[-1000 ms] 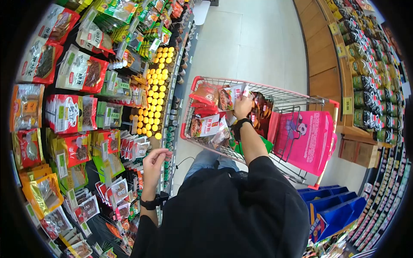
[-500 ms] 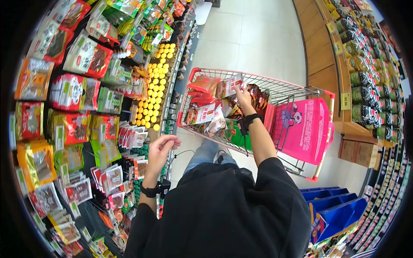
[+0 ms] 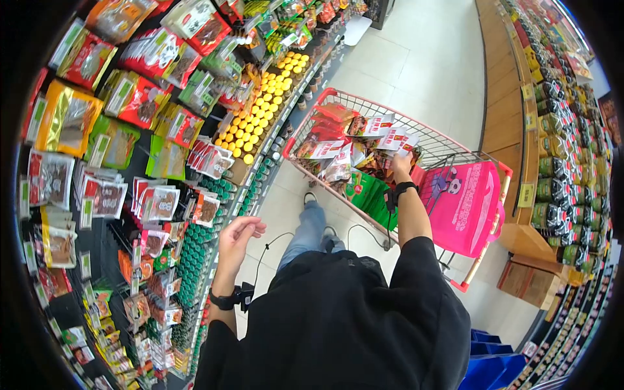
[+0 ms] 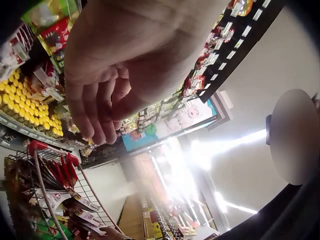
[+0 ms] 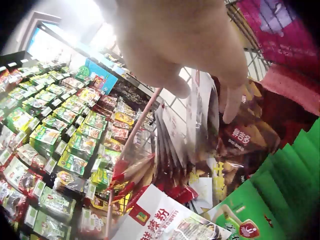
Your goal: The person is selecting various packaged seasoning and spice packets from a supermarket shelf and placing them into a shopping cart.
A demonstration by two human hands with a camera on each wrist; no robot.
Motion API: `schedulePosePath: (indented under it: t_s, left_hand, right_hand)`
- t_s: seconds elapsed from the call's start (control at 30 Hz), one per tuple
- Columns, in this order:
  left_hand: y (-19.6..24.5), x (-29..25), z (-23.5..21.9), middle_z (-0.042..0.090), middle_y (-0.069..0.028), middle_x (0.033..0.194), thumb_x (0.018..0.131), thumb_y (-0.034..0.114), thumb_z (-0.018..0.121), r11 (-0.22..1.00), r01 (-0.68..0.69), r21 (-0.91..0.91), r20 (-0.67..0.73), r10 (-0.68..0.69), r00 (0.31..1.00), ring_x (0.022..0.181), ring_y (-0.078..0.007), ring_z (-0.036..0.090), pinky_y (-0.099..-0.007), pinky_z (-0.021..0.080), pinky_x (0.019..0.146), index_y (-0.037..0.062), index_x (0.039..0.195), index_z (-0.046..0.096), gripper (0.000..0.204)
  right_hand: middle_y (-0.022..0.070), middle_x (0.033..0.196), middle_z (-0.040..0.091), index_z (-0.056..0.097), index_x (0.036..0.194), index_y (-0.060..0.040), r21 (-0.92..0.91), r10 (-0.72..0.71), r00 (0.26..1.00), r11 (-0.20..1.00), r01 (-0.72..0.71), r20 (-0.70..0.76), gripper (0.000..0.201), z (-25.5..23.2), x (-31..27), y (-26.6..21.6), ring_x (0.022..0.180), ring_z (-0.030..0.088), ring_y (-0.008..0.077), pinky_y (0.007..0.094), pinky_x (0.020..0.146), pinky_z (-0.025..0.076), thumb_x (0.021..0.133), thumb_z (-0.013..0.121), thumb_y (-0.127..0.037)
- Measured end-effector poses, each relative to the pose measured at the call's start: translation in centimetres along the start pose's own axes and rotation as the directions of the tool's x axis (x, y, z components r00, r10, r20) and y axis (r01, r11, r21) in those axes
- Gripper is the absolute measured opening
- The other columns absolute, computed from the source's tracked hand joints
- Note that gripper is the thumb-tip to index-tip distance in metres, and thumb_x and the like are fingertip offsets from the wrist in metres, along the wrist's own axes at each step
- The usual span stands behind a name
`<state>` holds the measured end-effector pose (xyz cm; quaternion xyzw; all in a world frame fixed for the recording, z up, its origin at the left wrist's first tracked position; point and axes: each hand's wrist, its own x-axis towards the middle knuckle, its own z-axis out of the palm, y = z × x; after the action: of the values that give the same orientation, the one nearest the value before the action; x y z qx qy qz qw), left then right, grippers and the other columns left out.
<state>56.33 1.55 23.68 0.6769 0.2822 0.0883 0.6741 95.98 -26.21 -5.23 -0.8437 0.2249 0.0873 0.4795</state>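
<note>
My right hand (image 3: 403,164) is inside the shopping cart (image 3: 421,129), over its middle. Thumb and fingers pinch a white-topped packet (image 5: 202,107) among others of its kind, in the right wrist view. More white and red food packets (image 3: 325,149) lie in the cart's front part, beside red packets (image 3: 323,127). Green packets (image 3: 374,198) stand in a row on the side near my body. My left hand (image 3: 238,239) hovers in front of the shelf, fingers loosely bent, holding nothing.
A pink panel (image 3: 461,208) covers the cart's handle end. Shelves with hanging food packets (image 3: 117,146) and yellow-capped bottles (image 3: 260,120) line the left. Wooden shelving (image 3: 504,110) with jars runs along the right. Blue bins (image 3: 487,364) stand at lower right.
The head view has turned, shifting shelf and cart. My right hand has moved rightward in view, and more white-topped packets show fanned out beside it. The left hand stays loosely bent.
</note>
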Motion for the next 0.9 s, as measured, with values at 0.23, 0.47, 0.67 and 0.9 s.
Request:
schedulePosePath:
  t_s: [0.23,0.47,0.67,0.9]
  left_hand:
    - [-2.1,-7.4,-2.0,0.069,-0.0128,0.091,0.094,0.004,0.052,0.998,0.052,0.02,-0.229,-0.046,0.972,0.081,-0.0167,0.066,-0.0278,0.051,0.072,-0.0032,0.103,0.063,0.016]
    - [-3.2,-11.4,-3.4,0.068,-0.0133,0.091,0.094,0.003,0.051,0.978,0.208,0.014,-0.301,-0.195,0.934,0.081,-0.0177,0.066,-0.0285,0.052,0.072,-0.003,0.103,0.062,0.016]
    - [-1.3,-8.4,-3.7,0.069,-0.0129,0.091,0.095,0.003,0.05,0.979,0.185,0.083,-0.222,-0.163,0.961,0.08,-0.0168,0.065,-0.0277,0.051,0.072,-0.0033,0.105,0.062,0.017]
    - [-0.8,-6.5,-2.3,0.068,-0.012,0.091,0.094,0.005,0.05,0.989,0.137,0.058,-0.146,-0.127,0.981,0.081,-0.0155,0.064,-0.0273,0.05,0.076,-0.0038,0.104,0.062,0.018]
  right_hand:
    - [0.0226,0.118,0.06,0.041,0.134,-0.0135,-0.126,-0.142,0.99,0.982,0.139,-0.02,0.062,-0.8,1.7,1.7,0.113,0.057,0.039,0.0436,0.096,0.044,0.075,0.061,-0.011]
    - [0.0217,0.115,0.062,0.05,0.132,-0.0109,-0.314,-0.339,0.927,0.873,0.374,0.162,0.054,0.8,3.5,1.3,0.109,0.059,0.0372,0.0414,0.093,0.046,0.078,0.053,-0.013]
    - [0.0218,0.116,0.062,0.045,0.131,-0.0069,-0.17,-0.274,0.962,0.947,0.273,0.018,0.056,2.6,4.4,3.5,0.108,0.059,0.0385,0.0414,0.093,0.046,0.076,0.056,-0.015]
    - [0.0175,0.109,0.065,0.053,0.122,-0.0038,-0.284,-0.305,0.942,0.899,0.333,0.138,0.041,-1.8,-2.1,-1.0,0.098,0.064,0.0298,0.0371,0.083,0.051,0.082,0.054,-0.015]
